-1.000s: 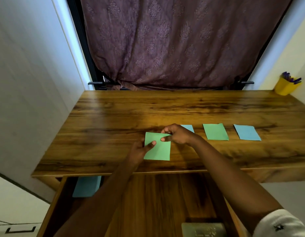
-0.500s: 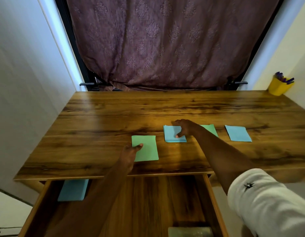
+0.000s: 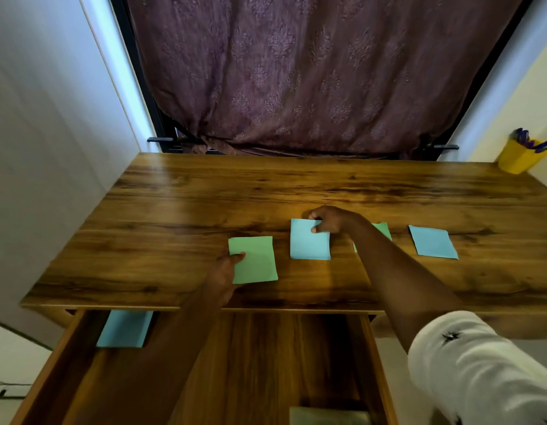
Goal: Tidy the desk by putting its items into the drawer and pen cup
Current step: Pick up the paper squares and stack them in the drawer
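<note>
- Pinching the left edge of the near green note (image 3: 253, 260), the left hand (image 3: 225, 271) lies just left of centre in the frame; its thumb rests on top of the paper and its other fingers are hidden beneath.
- That note sits on the wooden desk (image 3: 204, 194), a little back from the front edge.
- Right hand (image 3: 327, 222), at the centre of the frame, grasps the upper right corner of the middle blue note (image 3: 309, 243): the thumb presses on its face and the fingers curl over its top edge.
- Behind the right forearm, a far green note (image 3: 383, 230) shows only in part.
- Further right, well apart from both hands, lies the right blue note (image 3: 433, 242), flat on the desk.
- Below the desk edge the drawer (image 3: 51, 363) stands open, filling the bottom of the frame; a drawer blue note (image 3: 125, 328) lies in its upper left corner, partly under the desktop.
- Something pale (image 3: 327, 417) sits at the drawer's lower edge; what it is cannot be told.
- At the upper right, on the desk's far corner, the yellow pen cup (image 3: 515, 159) holds pens (image 3: 528, 142).
- A white sleeve (image 3: 480, 372) covers the right upper arm at lower right.
- Across the top hangs a purple curtain (image 3: 296, 72).
</note>
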{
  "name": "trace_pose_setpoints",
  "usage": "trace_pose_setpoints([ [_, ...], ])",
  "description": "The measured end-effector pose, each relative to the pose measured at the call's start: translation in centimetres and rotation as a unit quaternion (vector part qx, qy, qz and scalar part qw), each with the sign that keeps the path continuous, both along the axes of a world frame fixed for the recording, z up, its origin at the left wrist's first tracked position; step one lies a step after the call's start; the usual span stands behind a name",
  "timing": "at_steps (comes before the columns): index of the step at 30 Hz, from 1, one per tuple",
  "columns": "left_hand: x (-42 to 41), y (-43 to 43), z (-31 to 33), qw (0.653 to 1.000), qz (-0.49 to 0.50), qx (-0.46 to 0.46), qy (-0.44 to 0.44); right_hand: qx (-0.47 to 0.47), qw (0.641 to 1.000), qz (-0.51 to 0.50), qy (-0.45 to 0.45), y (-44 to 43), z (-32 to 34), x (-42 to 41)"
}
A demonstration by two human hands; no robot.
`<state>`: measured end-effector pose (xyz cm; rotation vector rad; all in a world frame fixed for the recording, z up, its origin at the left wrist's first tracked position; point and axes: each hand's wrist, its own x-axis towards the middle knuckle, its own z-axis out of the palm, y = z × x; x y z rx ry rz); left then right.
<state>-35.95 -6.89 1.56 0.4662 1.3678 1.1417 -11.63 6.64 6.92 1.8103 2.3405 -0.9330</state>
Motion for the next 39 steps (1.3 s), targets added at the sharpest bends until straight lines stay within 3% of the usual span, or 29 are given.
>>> trace_pose_setpoints([
  [3, -0.3, -1.1, 1.0, 0.999, -0.018, 0.012, -0.029, -0.063, 0.994, -0.020, 0.089, -2.1, 3.7, 0.4],
  [7, -0.6, -3.3, 2.8, 0.995, -0.066, 0.025, -0.067, -0.076, 0.982, 0.018, 0.171, -6.4, 7.5, -1.9],
  [14, -3.3, -7.9, 5.5, 0.980, -0.128, 0.080, -0.126, -0.020, 0.987, -0.002, 0.157, -13.0, 6.9, -10.4],
  [19, -6.5, -9.7, 4.7, 0.988, -0.102, 0.066, -0.099, 0.056, 0.989, -0.028, 0.137, -16.5, 5.9, -15.1],
  [21, -7.9, -10.5, 4.7, 0.989, -0.085, 0.061, -0.107, 0.091, 0.981, -0.064, 0.157, -17.9, 5.2, -16.4],
  [25, -10.4, -11.6, 4.2, 0.987, -0.061, 0.051, -0.138, 0.167, 0.929, -0.228, 0.239, -21.0, 2.6, -17.2],
  [30, -12.2, -12.9, 3.9, 0.985, -0.042, 0.063, -0.156, 0.110, 0.948, -0.194, 0.225, -25.2, -1.2, -20.8],
  [34, -13.3, -13.8, 3.7, 0.984, -0.043, 0.052, -0.164, 0.116, 0.931, -0.240, 0.249, -25.3, -1.1, -21.6],
  [37, -13.7, -14.2, 3.6, 0.984, -0.025, 0.051, -0.170, 0.077, 0.932, -0.219, 0.278, -25.6, -0.8, -22.5],
  [39, -14.0, -14.5, 3.4, 0.983, -0.015, 0.050, -0.176, 0.037, 0.908, -0.250, 0.333, -25.8, -1.1, -22.7],
])
